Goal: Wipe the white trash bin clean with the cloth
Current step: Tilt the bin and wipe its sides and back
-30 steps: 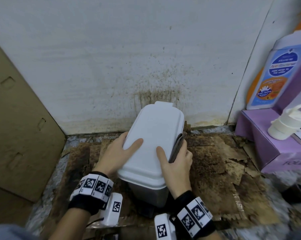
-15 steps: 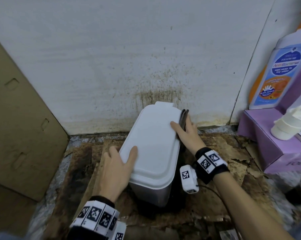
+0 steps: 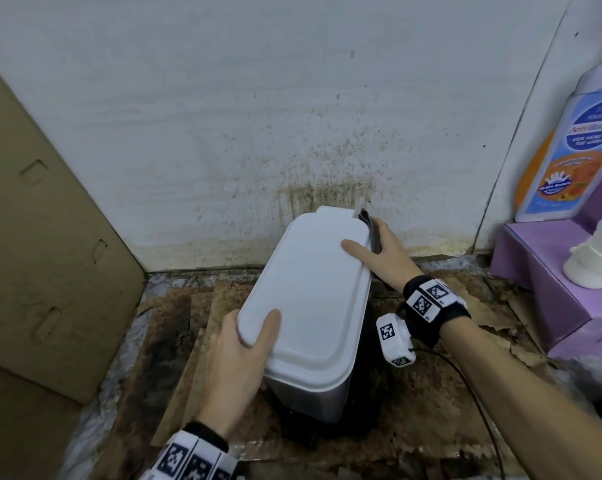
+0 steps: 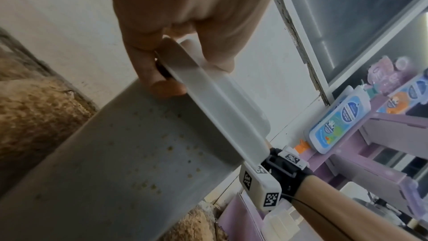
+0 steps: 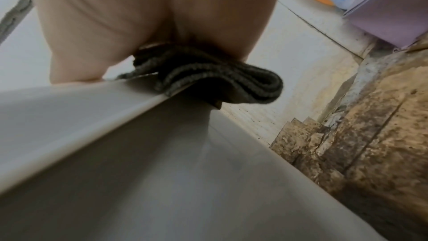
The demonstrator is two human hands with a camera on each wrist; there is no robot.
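A white trash bin (image 3: pixel 313 299) with a closed lid stands on the floor against a stained wall. My left hand (image 3: pixel 239 362) grips the lid's near left corner, thumb on top, fingers curled under the rim (image 4: pixel 162 80). The bin's grey side (image 4: pixel 115 162) carries brown specks. My right hand (image 3: pixel 379 251) holds a folded dark grey cloth (image 3: pixel 370 230) against the lid's far right edge, thumb lying on the lid. In the right wrist view the cloth (image 5: pixel 208 74) is bunched between my palm and the rim.
Torn, stained brown cardboard (image 3: pixel 431 410) covers the floor around the bin. A flat cardboard sheet (image 3: pixel 40 254) leans at the left. At the right stands a purple box (image 3: pixel 552 282) with a white pump bottle (image 3: pixel 593 258) and a large printed bottle (image 3: pixel 569 150).
My right hand slid the cloth along the lid's right edge from the near end to the far corner. My left hand moved back from mid-lid to the near left corner.
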